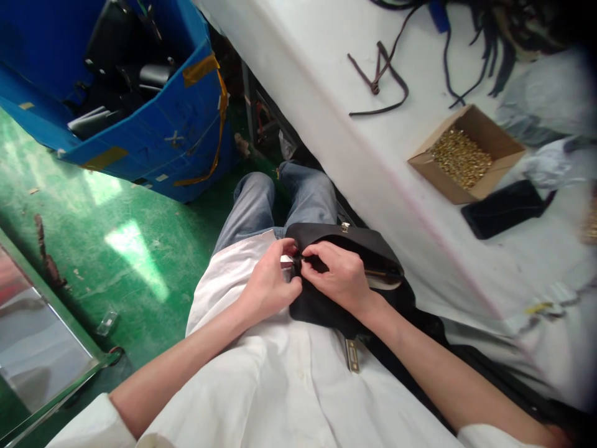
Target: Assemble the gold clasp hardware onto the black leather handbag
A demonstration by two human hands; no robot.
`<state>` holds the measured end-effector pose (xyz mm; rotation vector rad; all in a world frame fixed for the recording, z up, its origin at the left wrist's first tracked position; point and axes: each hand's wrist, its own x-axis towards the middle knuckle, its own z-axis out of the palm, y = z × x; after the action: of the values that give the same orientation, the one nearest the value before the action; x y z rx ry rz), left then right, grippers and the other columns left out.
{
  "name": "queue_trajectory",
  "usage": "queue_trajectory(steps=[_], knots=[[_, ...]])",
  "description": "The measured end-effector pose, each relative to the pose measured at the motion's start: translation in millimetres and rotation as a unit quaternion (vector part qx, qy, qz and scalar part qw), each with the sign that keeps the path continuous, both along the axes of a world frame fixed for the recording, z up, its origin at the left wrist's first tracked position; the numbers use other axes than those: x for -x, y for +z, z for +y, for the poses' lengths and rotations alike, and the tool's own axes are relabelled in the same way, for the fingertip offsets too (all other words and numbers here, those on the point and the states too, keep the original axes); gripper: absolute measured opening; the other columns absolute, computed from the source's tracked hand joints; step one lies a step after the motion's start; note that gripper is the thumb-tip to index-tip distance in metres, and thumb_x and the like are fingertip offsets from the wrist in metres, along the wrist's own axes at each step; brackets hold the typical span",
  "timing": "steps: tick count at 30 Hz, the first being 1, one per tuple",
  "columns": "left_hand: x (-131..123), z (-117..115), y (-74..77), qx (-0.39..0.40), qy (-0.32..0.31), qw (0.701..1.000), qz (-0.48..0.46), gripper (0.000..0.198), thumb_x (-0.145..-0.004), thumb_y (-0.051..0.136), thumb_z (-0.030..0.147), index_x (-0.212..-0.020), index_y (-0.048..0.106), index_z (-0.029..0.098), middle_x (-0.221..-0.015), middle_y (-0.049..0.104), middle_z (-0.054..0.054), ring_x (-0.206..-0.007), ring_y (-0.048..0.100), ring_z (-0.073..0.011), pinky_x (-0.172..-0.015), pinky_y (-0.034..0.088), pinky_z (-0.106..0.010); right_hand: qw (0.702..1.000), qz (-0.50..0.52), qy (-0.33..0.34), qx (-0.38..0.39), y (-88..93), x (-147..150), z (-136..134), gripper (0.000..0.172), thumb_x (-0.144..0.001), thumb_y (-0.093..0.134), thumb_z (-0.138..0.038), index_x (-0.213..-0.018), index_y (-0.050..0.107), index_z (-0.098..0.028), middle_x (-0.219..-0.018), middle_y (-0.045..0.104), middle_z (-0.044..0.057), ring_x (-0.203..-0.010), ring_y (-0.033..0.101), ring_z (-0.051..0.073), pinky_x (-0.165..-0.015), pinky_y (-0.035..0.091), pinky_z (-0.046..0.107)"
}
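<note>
A black bag with a small gold clasp lies on my lap, over my white shirt and blue jeans. My left hand is closed and pinches the bag's left edge, where a small silver-white part shows between the fingers. My right hand is closed too, its fingertips pinching the same spot on the bag right beside the left hand's fingers. A gold metal piece hangs below the bag near my right wrist.
A white table runs along my right, bearing a cardboard box of small gold parts, a black flat pouch, dark straps and plastic bags. A blue bin holding black items stands on the green floor to the left.
</note>
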<state>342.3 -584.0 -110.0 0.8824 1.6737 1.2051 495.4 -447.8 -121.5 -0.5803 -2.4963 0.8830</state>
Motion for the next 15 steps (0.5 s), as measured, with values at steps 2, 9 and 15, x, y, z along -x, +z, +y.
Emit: queue_trajectory(steps=[2,9,15], knots=[[2,2,-1.9,0.006,0.002,1.0,0.025,0.067,-0.082,0.071,0.005,-0.145,0.061,0.022,-0.141,0.068,-0.013,-0.133,0.068,-0.0289,-0.112,0.063,-0.046,1.0,-0.001,-0.008,0.001,-0.1,2,1,0.022,-0.092,0.068,-0.007,-0.108,0.073,-0.022,-0.098,0.08,0.003,-0.086,0.077,0.02,-0.081,0.061,0.033],[3,5,-1.0,0.02,-0.019,0.998,0.053,0.068,-0.082,0.065,0.006,-0.149,0.063,0.02,-0.144,0.071,-0.013,-0.132,0.07,-0.0306,-0.117,0.061,-0.05,0.997,0.006,-0.065,0.045,9.3,7,2,0.025,-0.091,0.069,-0.01,-0.111,0.075,-0.023,-0.101,0.082,0.003,-0.085,0.079,0.02,-0.079,0.065,0.032],[13,12,8.7,0.013,-0.031,0.998,0.059,0.067,-0.08,0.062,0.006,-0.145,0.066,0.022,-0.142,0.075,-0.011,-0.133,0.071,-0.0302,-0.121,0.057,-0.049,0.995,0.014,-0.08,0.063,11.7,13,4,0.026,-0.089,0.071,-0.011,-0.112,0.076,-0.023,-0.103,0.083,0.003,-0.086,0.08,0.021,-0.079,0.065,0.033]])
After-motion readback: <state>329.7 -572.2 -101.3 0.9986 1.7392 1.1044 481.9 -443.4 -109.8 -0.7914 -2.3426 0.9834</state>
